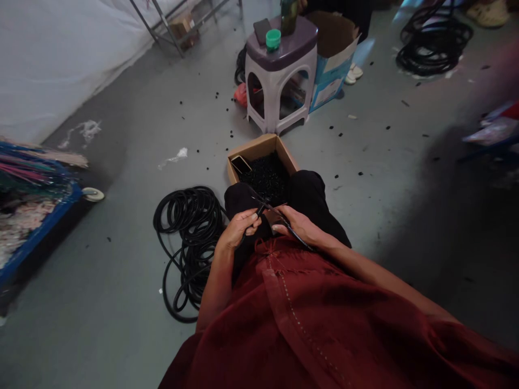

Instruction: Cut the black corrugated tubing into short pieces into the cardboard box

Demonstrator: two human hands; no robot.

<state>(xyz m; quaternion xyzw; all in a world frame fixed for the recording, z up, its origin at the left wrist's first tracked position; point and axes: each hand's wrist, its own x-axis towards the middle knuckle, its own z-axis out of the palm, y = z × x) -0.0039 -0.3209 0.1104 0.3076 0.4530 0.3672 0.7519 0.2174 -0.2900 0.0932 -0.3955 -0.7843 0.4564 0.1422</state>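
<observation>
My left hand [240, 228] is closed around a thin black hose, whose ribbed-looking end [260, 209] sticks out past the fingertips. Long dark scissors [279, 214] lie in my right hand [299, 225], their blades pointing left beside that end. Both hands are over my lap, close together but apart. Just beyond my knees a cardboard box [286, 154] holds many small black pieces [267, 178] and a phone-like object [241, 165] at its left side. Coils of black hose [190, 216] lie on the floor to the left of my legs.
Ahead stands a purple-topped stool [259, 53] with a green-capped container [273, 39]. Behind it is a blue carton [327, 86] near a person's feet. More hose coils [432, 46] lie at back right, a blue-edged cart [40, 235] at far left. Black bits dot the floor.
</observation>
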